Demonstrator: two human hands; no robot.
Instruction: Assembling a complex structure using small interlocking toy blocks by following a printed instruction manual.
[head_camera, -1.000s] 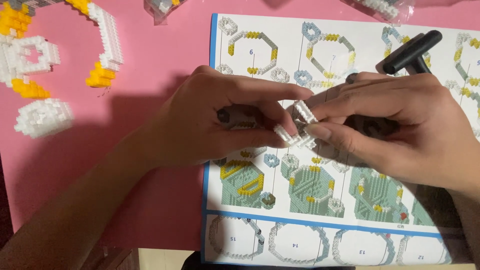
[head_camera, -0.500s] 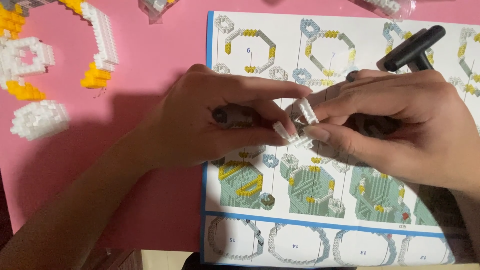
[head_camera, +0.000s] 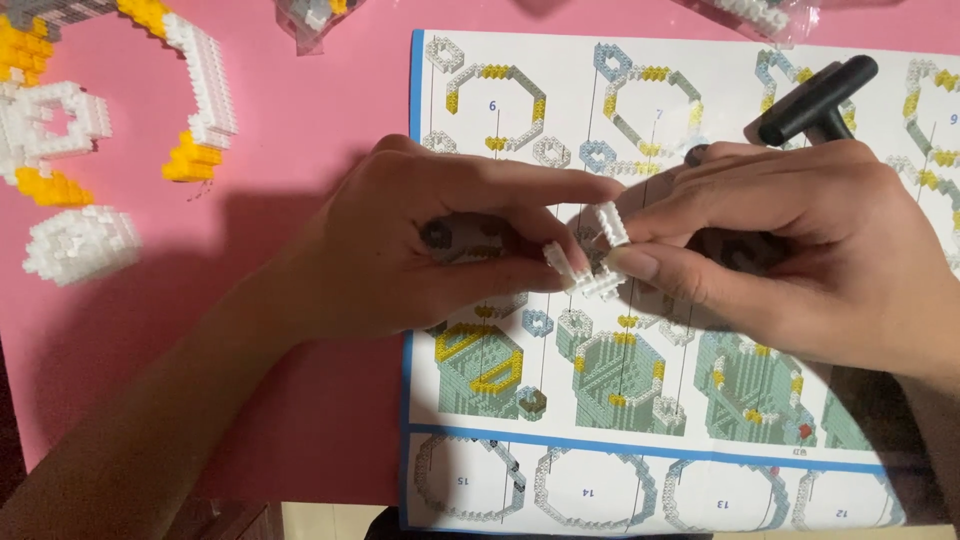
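Both hands meet over the glossy printed instruction sheet (head_camera: 520, 400) on the smooth pink worktop (head_camera: 300, 150). The left hand (head_camera: 420, 250) and right hand (head_camera: 800, 260) each have their grip narrowed onto a small knobbly white brick assembly (head_camera: 592, 250), pinched between fingertips above the sheet's middle. A black T-shaped tool (head_camera: 815, 100) lies just behind the right hand. Studded white and yellow curved brick sections (head_camera: 200, 90) sit well apart at far left.
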